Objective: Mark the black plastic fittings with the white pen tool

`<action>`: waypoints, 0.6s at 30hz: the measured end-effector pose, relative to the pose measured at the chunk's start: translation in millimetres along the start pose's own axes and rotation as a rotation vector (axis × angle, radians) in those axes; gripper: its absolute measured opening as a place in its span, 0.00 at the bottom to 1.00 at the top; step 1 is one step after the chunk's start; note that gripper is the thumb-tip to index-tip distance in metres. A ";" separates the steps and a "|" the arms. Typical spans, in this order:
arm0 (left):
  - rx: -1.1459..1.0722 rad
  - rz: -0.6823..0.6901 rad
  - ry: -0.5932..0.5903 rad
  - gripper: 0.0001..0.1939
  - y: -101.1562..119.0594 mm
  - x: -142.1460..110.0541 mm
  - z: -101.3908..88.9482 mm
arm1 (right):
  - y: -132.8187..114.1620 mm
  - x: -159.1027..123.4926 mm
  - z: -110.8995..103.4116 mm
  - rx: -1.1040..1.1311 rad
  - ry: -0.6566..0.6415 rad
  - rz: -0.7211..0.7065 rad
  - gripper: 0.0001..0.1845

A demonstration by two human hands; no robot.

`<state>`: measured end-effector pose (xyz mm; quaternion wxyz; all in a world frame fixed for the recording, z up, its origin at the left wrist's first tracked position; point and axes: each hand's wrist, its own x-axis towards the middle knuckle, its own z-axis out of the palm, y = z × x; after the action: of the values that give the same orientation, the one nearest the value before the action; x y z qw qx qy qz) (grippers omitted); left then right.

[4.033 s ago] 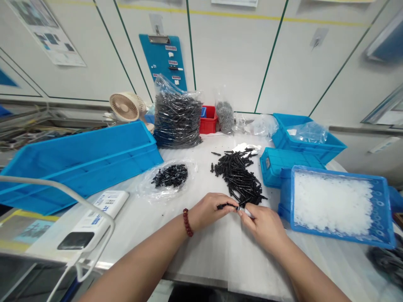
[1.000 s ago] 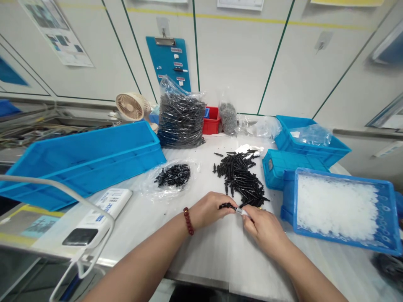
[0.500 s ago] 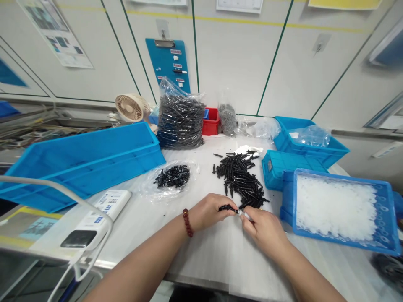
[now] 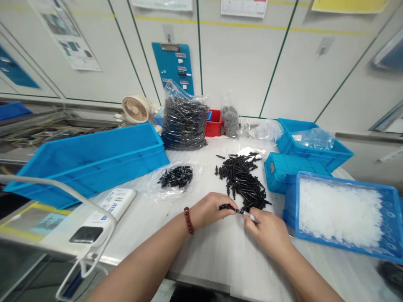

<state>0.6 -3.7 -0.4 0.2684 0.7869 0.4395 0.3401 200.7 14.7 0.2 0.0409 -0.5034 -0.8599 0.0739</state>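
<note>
My left hand [image 4: 211,209] is closed on several thin black plastic parts [image 4: 227,206]; one of them, with pale rings [image 4: 238,211], juts to the right from the fingertips. My right hand [image 4: 267,230] pinches a small white cylindrical piece [image 4: 251,217] whose left end meets the tip of that ringed part. Whether the piece fits over the tip or only touches it, I cannot tell. Just beyond both hands lies a heap of similar black parts [image 4: 242,180]. An open clear bag to the left holds black parts with pale rings [image 4: 176,176].
A blue bin of translucent white pieces [image 4: 341,209] stands at right, with other blue bins [image 4: 297,167] behind. A long blue bin [image 4: 94,161] lies left, near a white power strip [image 4: 110,209] and cable. At the back are a stuffed bag [image 4: 185,123], red box [image 4: 214,123] and fan [image 4: 137,109].
The whole view has shifted slightly. Between my hands, the white piece now sits a little farther right from my left fingertips, and more of the ringed part shows.
</note>
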 end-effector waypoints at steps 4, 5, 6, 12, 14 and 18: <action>0.148 -0.091 0.245 0.07 -6.3 -4.1 -34.0 | 6.9 2.6 2.4 0.005 0.010 0.013 0.15; 0.249 -0.136 0.357 0.07 -8.3 -6.6 -44.3 | 8.3 3.3 3.7 0.013 0.019 0.009 0.15; 0.366 -0.208 0.473 0.07 -10.3 -9.5 -54.1 | 9.5 3.9 5.1 0.024 0.029 -0.003 0.16; 0.796 -0.774 0.659 0.09 -19.1 -24.7 -85.5 | 10.4 3.2 8.1 0.066 0.073 -0.053 0.17; 0.861 -0.747 0.619 0.10 -20.9 -23.9 -82.2 | 9.7 2.6 7.1 0.070 0.077 -0.046 0.16; 0.897 -0.311 0.464 0.13 -23.5 -8.4 -49.5 | 8.4 1.9 6.7 0.134 0.137 -0.098 0.11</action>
<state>-52.7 6.2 11.1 -0.1518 0.6539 0.7012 0.2400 206.0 19.9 -7.8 0.1366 -0.4609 -0.8717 0.0948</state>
